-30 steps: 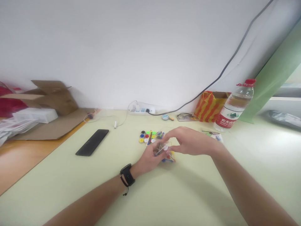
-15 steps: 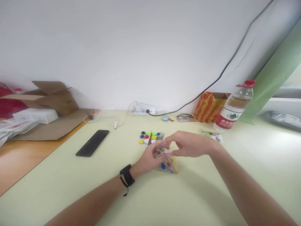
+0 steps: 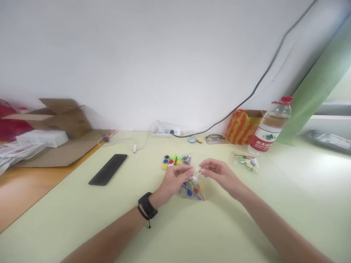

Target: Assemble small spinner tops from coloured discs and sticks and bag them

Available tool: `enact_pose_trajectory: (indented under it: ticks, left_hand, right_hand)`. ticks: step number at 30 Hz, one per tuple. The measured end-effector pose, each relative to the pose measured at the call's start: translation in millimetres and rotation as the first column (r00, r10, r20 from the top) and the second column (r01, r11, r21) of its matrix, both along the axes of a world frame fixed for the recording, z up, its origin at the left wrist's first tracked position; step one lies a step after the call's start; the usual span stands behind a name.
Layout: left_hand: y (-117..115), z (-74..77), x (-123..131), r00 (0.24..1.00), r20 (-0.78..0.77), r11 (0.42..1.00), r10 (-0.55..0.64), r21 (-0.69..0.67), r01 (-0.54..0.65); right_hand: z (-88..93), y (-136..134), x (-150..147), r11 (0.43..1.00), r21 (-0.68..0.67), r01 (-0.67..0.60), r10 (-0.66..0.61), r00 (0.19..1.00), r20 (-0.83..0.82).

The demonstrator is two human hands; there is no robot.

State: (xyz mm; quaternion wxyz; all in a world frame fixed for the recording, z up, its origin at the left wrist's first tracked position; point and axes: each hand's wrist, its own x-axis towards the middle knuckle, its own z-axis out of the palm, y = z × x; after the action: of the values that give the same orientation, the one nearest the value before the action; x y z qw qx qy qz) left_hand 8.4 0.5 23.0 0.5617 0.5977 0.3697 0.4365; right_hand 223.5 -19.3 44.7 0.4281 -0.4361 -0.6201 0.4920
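A small clear plastic bag (image 3: 193,190) with colourful small parts and thin sticks inside hangs just above the pale green table (image 3: 192,233). My left hand (image 3: 172,180), with a black watch on its wrist, pinches the bag's top edge on the left. My right hand (image 3: 219,174) pinches the same top edge on the right. Both hands have their fingers closed on the bag's mouth. Just behind the hands lies a cluster of coloured round pieces (image 3: 175,160). A second small clear bag of coloured parts (image 3: 246,162) lies to the right.
A black phone (image 3: 108,169) lies to the left. A water bottle (image 3: 267,128), a striped orange bag (image 3: 241,126), glasses (image 3: 215,138) and a white power strip (image 3: 164,130) stand along the wall. Cardboard (image 3: 63,117) and a white box (image 3: 42,138) sit far left.
My hands have drawn apart from a tight huddle and now each pinch one side of the bag's top. The bag hangs lower and more in view.
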Motion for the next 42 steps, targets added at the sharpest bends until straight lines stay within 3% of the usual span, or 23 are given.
enact_pose_trajectory:
  ticks: [3,6,16,23,27,35,42]
  left_hand:
    - [2,1.2,3,0.999,-0.003,0.999,0.037,0.038,-0.037]
    - [2,-2.9,8,0.997,0.021,0.995,0.08,0.051,-0.081]
    - [-12,-28.0,14,0.989,0.055,0.987,0.139,0.08,-0.143]
    - [3,-17.2,-2,0.993,0.087,0.997,0.076,-0.011,-0.075]
    - [15,-14.8,-12,0.996,0.017,0.996,0.092,0.02,-0.093]
    - [23,-23.0,-17,0.999,0.022,0.998,0.042,0.04,-0.043]
    - [24,-9.8,-21,1.0,0.004,0.997,-0.005,0.071,0.004]
  right_hand:
    - [-11.7,-10,-7,0.995,-0.062,0.073,-0.081,0.987,-0.142]
    - [-15.6,-12,-13,0.989,-0.016,0.145,-0.145,0.967,-0.208]
    - [-29.1,-17,-23,0.971,-0.15,0.187,-0.215,0.956,-0.201]
    - [-25.2,-12,-8,0.983,-0.089,0.161,-0.173,0.974,-0.149]
    - [-30.2,-6,-2,0.982,-0.066,0.178,-0.186,0.971,-0.15]
    - [-31.8,-4,1,0.981,-0.018,0.194,-0.194,0.971,-0.137]
    - [-27.4,-5,4,0.993,-0.006,0.118,-0.118,0.981,-0.152]
